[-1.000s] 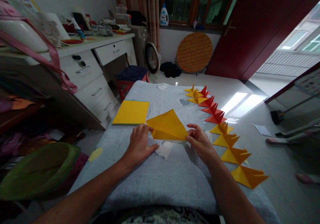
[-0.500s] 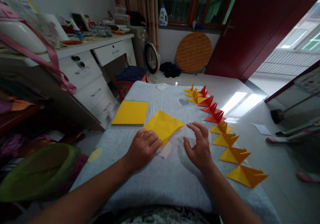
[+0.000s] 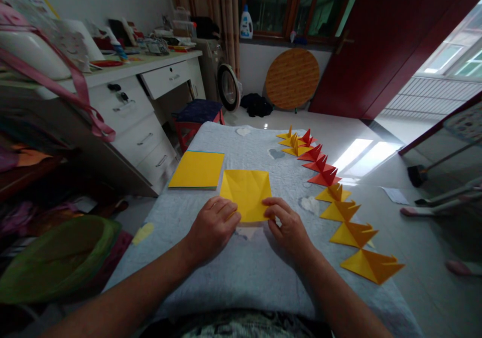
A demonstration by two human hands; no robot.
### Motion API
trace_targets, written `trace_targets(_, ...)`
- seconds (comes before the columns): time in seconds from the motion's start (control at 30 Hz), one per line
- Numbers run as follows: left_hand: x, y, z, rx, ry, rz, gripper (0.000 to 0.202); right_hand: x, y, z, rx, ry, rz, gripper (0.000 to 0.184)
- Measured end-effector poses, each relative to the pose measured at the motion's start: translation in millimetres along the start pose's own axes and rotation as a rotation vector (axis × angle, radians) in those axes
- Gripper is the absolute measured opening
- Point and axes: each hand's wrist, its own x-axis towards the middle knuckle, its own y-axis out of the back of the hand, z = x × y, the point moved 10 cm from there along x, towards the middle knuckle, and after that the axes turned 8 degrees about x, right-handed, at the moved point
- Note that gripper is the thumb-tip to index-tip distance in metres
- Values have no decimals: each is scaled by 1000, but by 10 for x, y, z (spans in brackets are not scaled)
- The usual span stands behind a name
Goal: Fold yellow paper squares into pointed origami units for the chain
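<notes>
A creased yellow square of origami paper [image 3: 247, 192] lies unfolded before me, one edge facing me. My left hand [image 3: 216, 223] grips its near left corner, fingers curled over the edge. At the near right corner, my right hand [image 3: 286, 223] pinches the sheet between thumb and fingers. A stack of yellow paper squares [image 3: 198, 170] rests just beyond, to the left. Along the right side runs a row of folded paper cranes, with red ones [image 3: 324, 176] between yellow ones [image 3: 352, 233].
Under everything is a table with a pale blue quilted cloth [image 3: 226, 283]. A green basket [image 3: 56, 257] stands at the lower left. White desk drawers [image 3: 131, 122] flank the left, and a stool [image 3: 198, 114] sits beyond the table's far left corner.
The yellow sheet has turned from a diamond to a square facing me. My right hand, apart from the paper before, has moved left and now pinches its near right corner.
</notes>
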Motion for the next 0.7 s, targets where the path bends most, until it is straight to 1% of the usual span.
trace_targets(0.07, -41, -45, -29, -55, 2, -29, 14, -5, -20, 86, -2, -56, -52, 20)
trace_targets(0.17, -72, -126, 47, -98, -49, -81, 14, -26, -49, 200, -34, -139, -116, 24)
trace_targets(0.27, -55, -197, 176, -122, -97, -135, 14, -28, 4, 260, -39, -172, -96, 33)
trace_targets(0.33, -17, -215, 214, -127, -89, -144, 12, -11, 72, 273, -15, -161, -55, 30)
trace_targets(0.4, 27, -219, 190, -116, -45, -132, 14, 9, 141, 291, 31, -151, -13, 27)
trace_targets(0.5, 70, -219, 96, -86, 23, -106, 28, 28, 215, 332, 144, -160, 29, 29)
trace_targets(0.53, 75, -213, 68, -83, 32, -94, 28, 31, 232, 344, 181, -165, 39, 30)
trace_targets(0.6, 74, -171, 29, -82, 28, -49, 18, 35, 252, 353, 226, -169, 49, 30)
trace_targets(0.63, 70, -130, 24, -80, 13, -13, 13, 37, 256, 348, 229, -166, 48, 30)
trace_targets(0.7, 58, -24, 57, -65, -43, 66, 14, 36, 254, 322, 193, -153, 37, 30)
